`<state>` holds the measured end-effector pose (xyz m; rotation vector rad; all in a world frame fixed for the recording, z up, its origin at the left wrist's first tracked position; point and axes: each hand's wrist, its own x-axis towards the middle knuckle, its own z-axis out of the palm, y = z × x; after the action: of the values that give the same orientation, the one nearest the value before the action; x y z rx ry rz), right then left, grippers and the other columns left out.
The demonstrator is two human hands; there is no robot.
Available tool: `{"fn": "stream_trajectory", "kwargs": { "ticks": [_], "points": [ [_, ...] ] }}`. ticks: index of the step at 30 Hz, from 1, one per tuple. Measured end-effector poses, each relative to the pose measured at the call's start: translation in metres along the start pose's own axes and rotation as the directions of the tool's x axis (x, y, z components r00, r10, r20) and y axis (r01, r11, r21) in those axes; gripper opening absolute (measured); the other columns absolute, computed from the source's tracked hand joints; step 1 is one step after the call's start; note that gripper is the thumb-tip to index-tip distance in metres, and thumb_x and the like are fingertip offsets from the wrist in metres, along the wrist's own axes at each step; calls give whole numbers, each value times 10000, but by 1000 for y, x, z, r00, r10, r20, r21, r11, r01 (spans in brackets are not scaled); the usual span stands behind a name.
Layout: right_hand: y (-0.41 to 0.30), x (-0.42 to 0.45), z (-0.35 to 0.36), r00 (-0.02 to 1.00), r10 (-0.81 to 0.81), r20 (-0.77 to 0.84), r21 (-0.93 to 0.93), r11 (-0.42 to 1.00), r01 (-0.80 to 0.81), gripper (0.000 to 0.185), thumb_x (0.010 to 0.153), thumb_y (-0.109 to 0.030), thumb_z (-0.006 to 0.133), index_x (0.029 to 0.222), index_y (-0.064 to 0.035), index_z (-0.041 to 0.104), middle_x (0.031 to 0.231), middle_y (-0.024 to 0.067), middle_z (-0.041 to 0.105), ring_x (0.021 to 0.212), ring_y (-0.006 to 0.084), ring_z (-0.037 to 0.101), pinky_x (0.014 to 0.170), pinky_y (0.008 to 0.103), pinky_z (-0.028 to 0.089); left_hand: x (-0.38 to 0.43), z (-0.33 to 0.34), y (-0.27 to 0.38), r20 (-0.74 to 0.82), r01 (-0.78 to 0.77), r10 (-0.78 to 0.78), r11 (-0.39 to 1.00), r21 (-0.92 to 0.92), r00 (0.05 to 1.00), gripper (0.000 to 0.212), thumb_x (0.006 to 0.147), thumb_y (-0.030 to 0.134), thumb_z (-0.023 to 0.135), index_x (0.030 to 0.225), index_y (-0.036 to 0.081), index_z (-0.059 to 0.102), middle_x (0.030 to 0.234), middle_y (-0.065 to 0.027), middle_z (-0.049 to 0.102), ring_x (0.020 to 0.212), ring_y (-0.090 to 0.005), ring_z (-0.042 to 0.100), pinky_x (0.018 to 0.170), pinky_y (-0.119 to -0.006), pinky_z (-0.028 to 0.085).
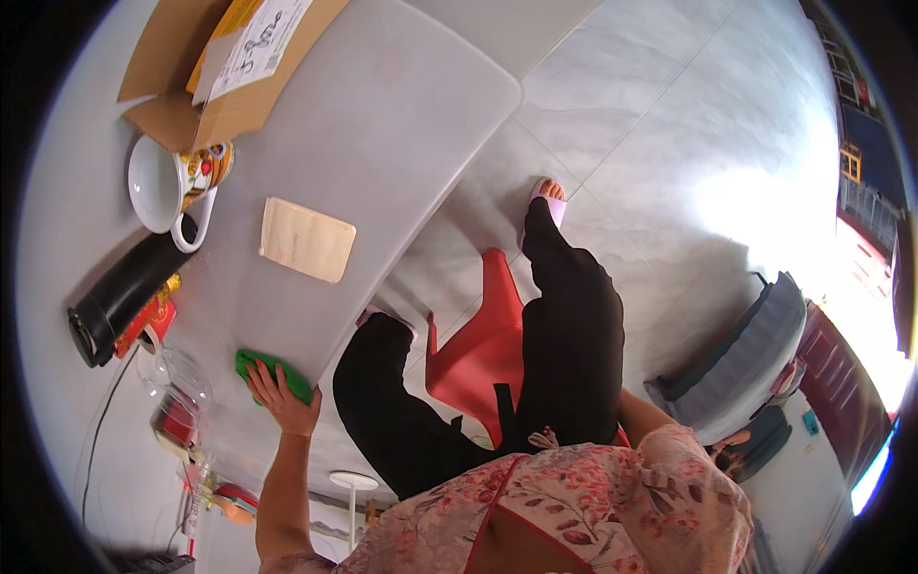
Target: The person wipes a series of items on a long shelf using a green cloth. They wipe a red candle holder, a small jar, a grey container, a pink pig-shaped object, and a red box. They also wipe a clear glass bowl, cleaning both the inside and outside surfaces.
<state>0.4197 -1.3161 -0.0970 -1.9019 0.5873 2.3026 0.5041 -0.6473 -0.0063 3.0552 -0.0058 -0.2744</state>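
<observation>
My left hand [281, 398] lies on a folded green cloth [272, 373] near the edge of the grey-white table [358, 122], its fingers over the cloth and the thumb at its near end. Farther along the table lies a flat cream-coloured notebook or pad [307, 240] bearing faint writing. My right hand is out of view; only the forearm shows, going down beside my right thigh. Before me are my legs in black trousers and the red plastic stool [477, 359] between them.
A white mug [154, 186] with a printed pattern stands beside an open cardboard box [237, 115]. Near them are a black flask [129, 294], red packets [147, 326] and a clear plastic container [172, 377]. A grey padded seat [746, 359] stands on the tiled floor at right.
</observation>
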Motion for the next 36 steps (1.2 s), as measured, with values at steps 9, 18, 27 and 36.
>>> {"fn": "stream_trajectory", "kwargs": {
  "ticks": [9, 18, 27, 36],
  "points": [
    [9, 8, -38, 1000, 15, -17, -109, 994, -17, 227, 834, -75, 562, 1048, -31, 625, 796, 187, 662, 574, 272, 658, 473, 377, 539, 2, 1, 2, -76, -9, 9, 1000, 0, 997, 766, 748, 329, 660, 1396, 41, 368, 1520, -250, 280, 1397, -499, 233, 1096, -675, 202],
    [21, 35, -91, 997, 28, -72, -221, 974, -43, 244, 838, -53, 558, 1076, -42, 608, 800, 179, 656, 566, 261, 649, 462, 365, 532, -1, 6, -4, -168, -16, 21, 999, 34, 986, 670, 792, 398, 587, 1335, 34, 442, 1491, -249, 341, 1382, -481, 286, 1091, -642, 227],
    [43, 89, -174, 977, -20, -213, -287, 957, -43, 267, 842, -31, 553, 1105, -53, 592, 803, 171, 650, 557, 250, 641, 450, 353, 526, -2, 7, 0, -258, 21, -29, 999, -34, 966, 664, 686, 421, 665, 1218, 36, 567, 1441, -244, 430, 1344, -493, 362, 1074, -630, 247],
    [-33, 106, -330, 425, -290, -857, -8, 834, 551, 277, 873, -45, 517, 1140, -47, 589, 846, 136, 657, 634, 203, 648, 517, 308, 530, -6, 0, 21, -338, 156, -193, 979, -133, 921, 633, 795, 457, 642, 1298, 82, 561, 1450, -179, 437, 1375, -407, 341, 1113, -566, 230]
  ]
}}
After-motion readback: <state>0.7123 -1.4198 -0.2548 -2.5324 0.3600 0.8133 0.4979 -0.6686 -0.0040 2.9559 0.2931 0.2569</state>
